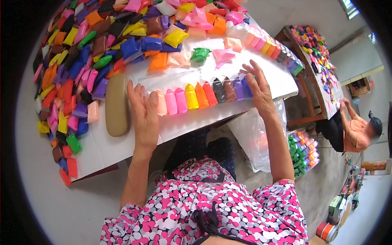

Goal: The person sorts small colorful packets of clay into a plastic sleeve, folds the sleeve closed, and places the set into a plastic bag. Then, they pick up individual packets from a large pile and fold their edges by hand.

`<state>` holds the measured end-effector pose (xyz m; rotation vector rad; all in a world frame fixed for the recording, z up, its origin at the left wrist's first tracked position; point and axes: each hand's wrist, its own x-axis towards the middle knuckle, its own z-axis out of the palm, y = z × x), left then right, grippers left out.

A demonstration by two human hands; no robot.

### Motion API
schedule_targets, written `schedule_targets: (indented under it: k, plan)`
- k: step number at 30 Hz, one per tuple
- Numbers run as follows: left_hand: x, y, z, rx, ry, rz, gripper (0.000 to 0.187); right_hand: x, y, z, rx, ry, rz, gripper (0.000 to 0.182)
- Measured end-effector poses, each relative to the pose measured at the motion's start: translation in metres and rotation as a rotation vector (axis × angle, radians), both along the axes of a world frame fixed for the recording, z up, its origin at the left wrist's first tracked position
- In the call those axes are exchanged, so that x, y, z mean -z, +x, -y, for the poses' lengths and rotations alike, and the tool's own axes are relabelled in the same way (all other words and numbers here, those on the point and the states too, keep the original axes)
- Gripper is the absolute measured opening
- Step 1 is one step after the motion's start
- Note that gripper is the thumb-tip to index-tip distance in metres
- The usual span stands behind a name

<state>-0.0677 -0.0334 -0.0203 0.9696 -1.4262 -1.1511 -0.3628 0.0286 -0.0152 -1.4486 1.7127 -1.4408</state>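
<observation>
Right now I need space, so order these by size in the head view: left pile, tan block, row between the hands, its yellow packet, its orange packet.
1. Left pile
2. Row
3. Tan block
4. Yellow packet and orange packet: too alike to rank.

1. Row of coloured packets (191, 97) lies along the table's (102, 157) near edge, peach at the left end, purple/blue at the right, clear film around it.
2. Left hand (143, 112) at the row's left end, fingers extended, by the peach packet; right hand (260, 89) at the other end, fingers spread (exact contact hard to tell).
3. Tan oblong block (117, 105) just left of left hand, near edge side.
4. Heap of loose packets (81, 61) covers the table's left end and far side.
5. Second packet row (269, 47) runs along the right edge, towards the near right corner.
6. Off the table, right: clear plastic bag (265, 143) hanging below the near edge, packet stack (301, 153) beyond it.
</observation>
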Motion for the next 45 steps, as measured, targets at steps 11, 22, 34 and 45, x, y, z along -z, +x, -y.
schedule_targets:
  k: [11,22,34,45]
  plan:
    - [-0.009,0.008,0.031,-0.043,0.138,-0.019,0.08,-0.038,-0.021,0.028,0.114,0.372,0.088,0.074]
    - [-0.02,0.008,0.038,-0.058,0.154,0.173,0.06,-0.005,-0.028,0.047,0.206,0.173,0.093,0.028]
    - [-0.011,-0.005,0.045,-0.282,-0.18,0.285,0.021,-0.019,-0.021,0.048,0.33,0.187,-0.255,0.028]
    - [-0.013,-0.005,0.045,-0.339,-0.214,0.36,0.023,-0.011,-0.033,0.056,0.352,0.256,-0.144,0.025]
